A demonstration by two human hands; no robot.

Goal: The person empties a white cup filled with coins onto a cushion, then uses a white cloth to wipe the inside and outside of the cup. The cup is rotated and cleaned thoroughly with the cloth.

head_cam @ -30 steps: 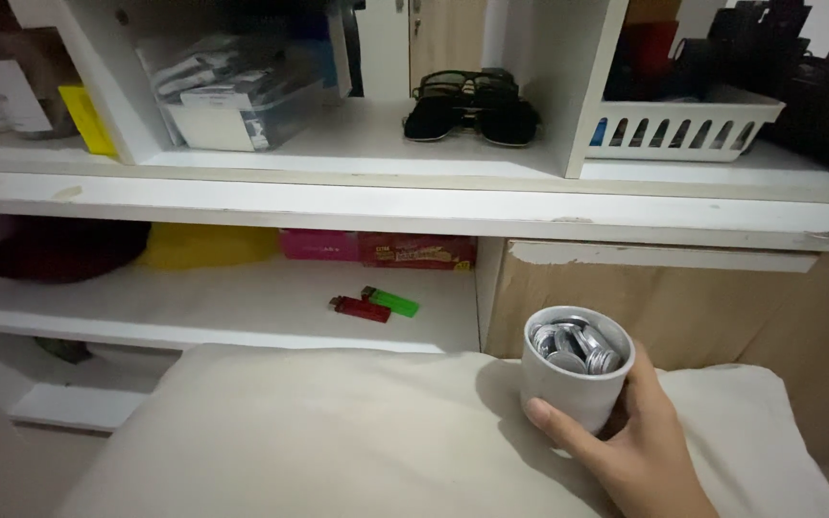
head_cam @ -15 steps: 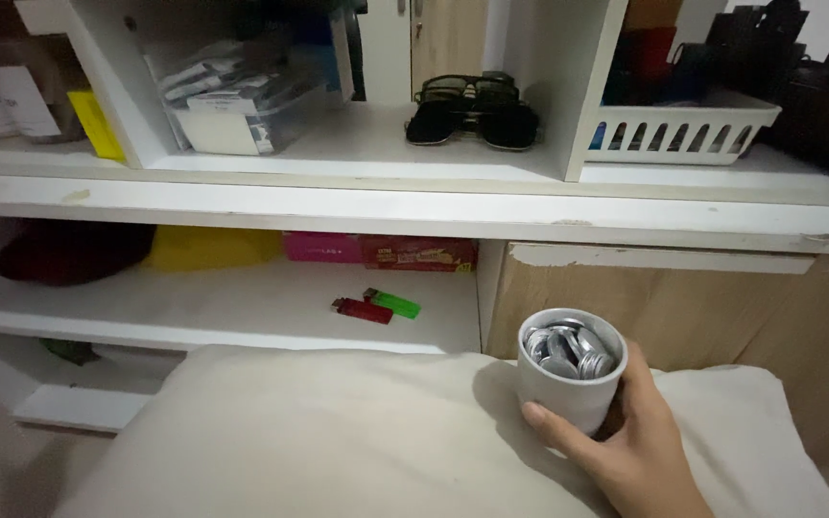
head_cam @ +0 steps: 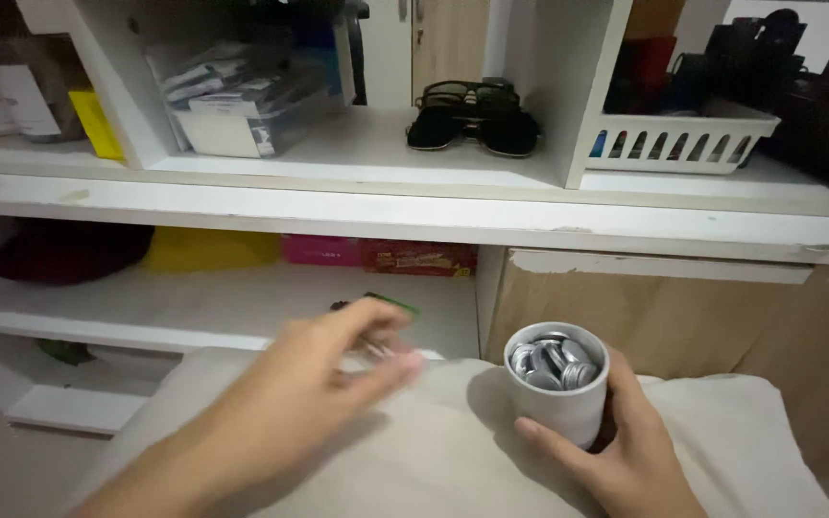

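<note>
My right hand (head_cam: 626,451) grips the white cup (head_cam: 556,384) of coins at lower right; left hand (head_cam: 338,369), blurred, fingers loosely spread. Keep cup level.

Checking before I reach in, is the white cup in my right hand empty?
No, the white cup held by the right hand is filled nearly to its rim with silver coins.
</note>
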